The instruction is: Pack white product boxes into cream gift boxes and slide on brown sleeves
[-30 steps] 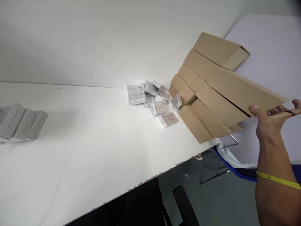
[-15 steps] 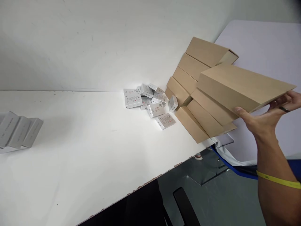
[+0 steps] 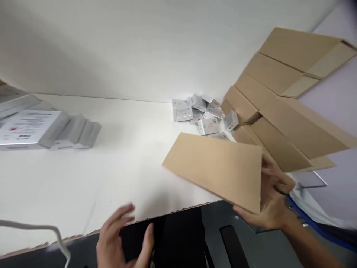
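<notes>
My right hand (image 3: 272, 203) grips the open end of a long brown cardboard box (image 3: 217, 169), holding it tilted above the front edge of the white table (image 3: 83, 175). My left hand (image 3: 122, 238) hovers at the table's front edge with its fingers spread and nothing in it; it is blurred by motion. A stack of more brown cardboard boxes (image 3: 281, 100) leans at the table's right end. A heap of small silver cartons (image 3: 202, 113) lies beside that stack near the wall.
Larger silver boxes (image 3: 41, 126) lie in a row at the table's left. A thin white wire shape (image 3: 52, 232) shows at the lower left. A dark chair (image 3: 178, 238) sits below the table edge. A pale board (image 3: 340, 123) stands at the right.
My right hand has carried the brown box from above the stack down and left toward me. My left hand has come into view. The camera has turned left and down.
</notes>
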Demonstrator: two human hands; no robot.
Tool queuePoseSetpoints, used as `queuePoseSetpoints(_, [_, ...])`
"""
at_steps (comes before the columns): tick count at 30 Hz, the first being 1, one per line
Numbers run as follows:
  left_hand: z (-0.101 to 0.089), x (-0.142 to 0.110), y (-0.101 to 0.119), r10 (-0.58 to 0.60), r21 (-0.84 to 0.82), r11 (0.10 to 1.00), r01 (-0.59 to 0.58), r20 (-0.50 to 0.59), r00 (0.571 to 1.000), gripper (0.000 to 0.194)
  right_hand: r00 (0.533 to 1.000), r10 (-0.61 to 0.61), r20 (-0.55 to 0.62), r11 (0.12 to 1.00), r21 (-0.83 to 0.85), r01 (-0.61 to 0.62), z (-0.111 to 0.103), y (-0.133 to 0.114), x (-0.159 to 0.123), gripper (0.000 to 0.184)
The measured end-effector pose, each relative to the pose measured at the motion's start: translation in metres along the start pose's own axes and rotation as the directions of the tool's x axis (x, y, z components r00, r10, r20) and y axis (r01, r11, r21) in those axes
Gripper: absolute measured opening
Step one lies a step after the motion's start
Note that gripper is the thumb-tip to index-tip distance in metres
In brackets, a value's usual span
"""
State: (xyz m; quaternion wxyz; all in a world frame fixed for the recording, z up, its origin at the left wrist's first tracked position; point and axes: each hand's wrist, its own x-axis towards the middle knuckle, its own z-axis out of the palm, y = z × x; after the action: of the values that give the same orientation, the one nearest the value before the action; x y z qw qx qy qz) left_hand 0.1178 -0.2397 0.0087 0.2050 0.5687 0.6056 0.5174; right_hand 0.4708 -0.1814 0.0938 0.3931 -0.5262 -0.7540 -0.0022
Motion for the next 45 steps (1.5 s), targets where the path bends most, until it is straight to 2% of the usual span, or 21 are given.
queuePoseSetpoints(1, [0.001,0.010,-0.002,0.023,0.064,0.998,-0.020,-0.041,0.999,0.052,0.997,-0.067,0.048,0.991,0.119,0.061,0.020,-0.006,-0.006,0.096])
queuePoseSetpoints(3, [0.001,0.024,-0.006,-0.003,0.125,0.992,0.004,-0.008,1.000,0.076,0.989,-0.111,0.100,0.946,0.316,0.075,0.055,-0.012,-0.015,0.093])
queuePoseSetpoints(4, [0.000,0.029,-0.008,-0.032,0.137,0.990,0.028,0.030,0.999,0.077,0.984,-0.107,0.144,0.921,0.388,0.043,0.069,-0.012,-0.019,0.093])
queuePoseSetpoints(6, [-0.006,0.033,-0.009,-0.083,0.186,0.981,0.064,0.099,0.992,0.063,0.964,-0.096,0.247,0.878,0.478,-0.035,0.088,-0.010,-0.027,0.095])
queuePoseSetpoints(8, [-0.012,0.033,-0.009,-0.080,0.231,0.971,0.059,0.084,0.993,0.049,0.939,-0.051,0.339,0.856,0.499,-0.134,0.096,-0.009,-0.037,0.095])
queuePoseSetpoints(10, [-0.017,0.032,-0.007,-0.050,0.265,0.964,0.036,0.045,0.998,0.043,0.910,0.084,0.407,0.837,0.467,-0.286,0.099,-0.015,-0.048,0.087])
queuePoseSetpoints(12, [-0.017,0.029,-0.006,-0.035,0.279,0.960,0.026,0.025,0.999,0.037,0.856,0.308,0.416,0.789,0.390,-0.474,0.101,-0.029,-0.059,0.077])
queuePoseSetpoints(14, [-0.014,0.025,-0.006,-0.032,0.276,0.961,0.030,0.002,0.999,0.031,0.783,0.519,0.343,0.725,0.309,-0.615,0.108,-0.048,-0.067,0.067])
queuePoseSetpoints(15, [-0.011,0.023,-0.006,-0.029,0.272,0.962,0.033,-0.018,0.999,0.029,0.762,0.583,0.283,0.708,0.282,-0.647,0.113,-0.058,-0.069,0.065])
queuePoseSetpoints(16, [-0.009,0.021,-0.005,-0.025,0.268,0.963,0.036,-0.042,0.999,0.027,0.759,0.614,0.214,0.711,0.267,-0.651,0.118,-0.066,-0.071,0.063])
queuePoseSetpoints(18, [-0.003,0.018,-0.004,-0.016,0.263,0.964,0.036,-0.078,0.997,0.025,0.783,0.615,0.093,0.745,0.256,-0.616,0.129,-0.078,-0.071,0.061])
queuePoseSetpoints(22, [0.003,0.015,-0.002,-0.013,0.251,0.967,0.038,-0.101,0.995,0.023,0.811,0.585,-0.009,0.788,0.244,-0.566,0.140,-0.080,-0.070,0.058])
queuePoseSetpoints(31, [0.000,0.017,0.002,-0.017,0.214,0.976,0.031,-0.065,0.998,0.022,0.848,0.530,0.011,0.824,0.229,-0.518,0.131,-0.070,-0.071,0.059])
queuePoseSetpoints(36, [0.001,0.019,0.000,-0.037,0.183,0.982,0.044,-0.046,0.998,0.022,0.841,0.541,-0.015,0.816,0.249,-0.521,0.138,-0.082,-0.075,0.057])
queuePoseSetpoints(38, [0.010,0.016,0.004,-0.047,0.189,0.980,0.065,-0.098,0.994,0.022,0.832,0.555,-0.009,0.802,0.271,-0.532,0.143,-0.090,-0.064,0.061])
queuePoseSetpoints(40, [0.022,0.007,0.012,-0.055,0.215,0.971,0.109,-0.241,0.969,0.024,0.846,0.528,0.070,0.814,0.244,-0.528,0.144,-0.091,-0.038,0.070])
queuePoseSetpoints(41, [0.026,0.001,0.018,-0.056,0.214,0.970,0.117,-0.273,0.960,0.024,0.863,0.486,0.136,0.840,0.199,-0.504,0.142,-0.087,-0.021,0.073])
queuePoseSetpoints(42, [0.027,-0.005,0.025,-0.036,0.191,0.979,0.078,-0.213,0.976,0.024,0.886,0.416,0.204,0.880,0.156,-0.449,0.138,-0.081,-0.003,0.069])
queuePoseSetpoints(43, [0.025,-0.011,0.032,0.021,0.130,0.991,-0.016,-0.032,0.999,0.023,0.908,0.324,0.267,0.927,0.103,-0.362,0.131,-0.072,0.014,0.059])
queuePoseSetpoints(44, [0.019,-0.015,0.039,0.123,0.010,0.992,-0.129,0.240,0.963,0.021,0.914,0.238,0.328,0.962,0.047,-0.268,0.122,-0.063,0.028,0.053])
queuePoseSetpoints(45, [0.009,-0.017,0.044,0.259,-0.154,0.966,-0.209,0.520,0.814,0.021,0.916,0.195,0.349,0.977,0.018,-0.215,0.113,-0.054,0.038,0.048])
